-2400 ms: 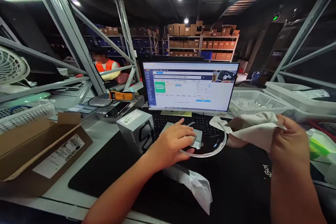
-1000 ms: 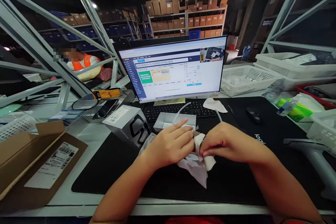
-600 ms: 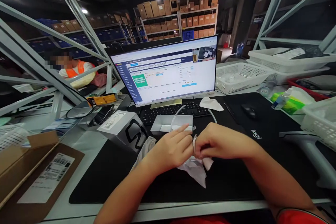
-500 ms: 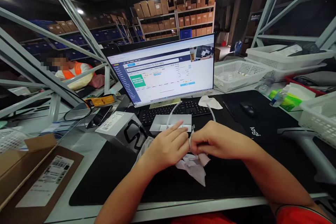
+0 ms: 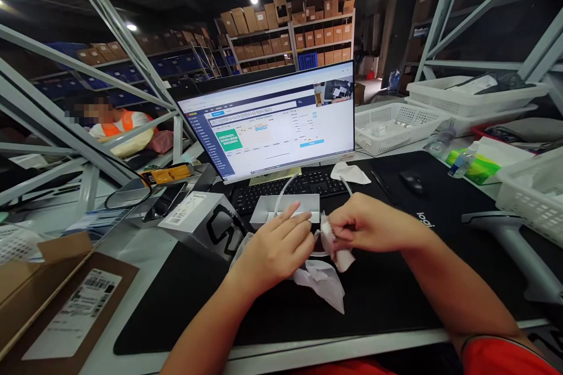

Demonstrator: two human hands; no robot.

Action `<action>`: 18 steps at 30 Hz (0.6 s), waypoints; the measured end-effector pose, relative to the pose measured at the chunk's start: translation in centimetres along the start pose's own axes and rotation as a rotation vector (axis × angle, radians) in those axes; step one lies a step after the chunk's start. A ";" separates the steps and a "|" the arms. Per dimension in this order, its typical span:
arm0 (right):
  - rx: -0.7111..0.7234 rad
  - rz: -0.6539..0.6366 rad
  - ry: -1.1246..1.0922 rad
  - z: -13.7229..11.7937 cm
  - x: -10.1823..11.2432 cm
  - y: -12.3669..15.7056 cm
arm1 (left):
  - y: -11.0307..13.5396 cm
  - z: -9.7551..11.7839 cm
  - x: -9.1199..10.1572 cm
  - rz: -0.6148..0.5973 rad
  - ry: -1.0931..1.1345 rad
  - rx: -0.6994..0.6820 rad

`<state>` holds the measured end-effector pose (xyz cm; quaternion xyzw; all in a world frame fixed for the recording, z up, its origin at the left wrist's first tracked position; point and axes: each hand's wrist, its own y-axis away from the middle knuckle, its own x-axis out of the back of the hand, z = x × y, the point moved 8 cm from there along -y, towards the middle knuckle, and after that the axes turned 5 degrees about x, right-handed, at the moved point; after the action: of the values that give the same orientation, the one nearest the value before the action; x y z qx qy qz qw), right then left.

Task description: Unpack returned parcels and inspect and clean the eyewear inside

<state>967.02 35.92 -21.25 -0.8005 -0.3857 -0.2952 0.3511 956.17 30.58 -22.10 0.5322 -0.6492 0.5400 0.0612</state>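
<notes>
Since the cloth [image 5: 343,259] hung loose at right, the right hand [image 5: 363,224] has brought it, pinched, to the clear frame [image 5: 282,190]; the left hand's [image 5: 277,249] grip is hidden.

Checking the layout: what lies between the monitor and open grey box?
In the head view: a yellowish strip, then the black keyboard, crossed by a pale tube.

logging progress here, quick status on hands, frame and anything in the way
Right hand pinching white cloth; left hand close beside, its grip hidden. Pale curved frame partly covered by left hand. Crumpled white wrapping near hands, possibly in the way.
</notes>
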 end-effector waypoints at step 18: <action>-0.048 -0.071 -0.363 3.3 1.5 1.1 | -0.4 -1.0 1.5 0.027 0.003 0.037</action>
<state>969.42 38.67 -22.44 -0.8347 -0.4637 -0.1673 0.2457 955.32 30.49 -20.51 0.5235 -0.6464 0.5532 0.0449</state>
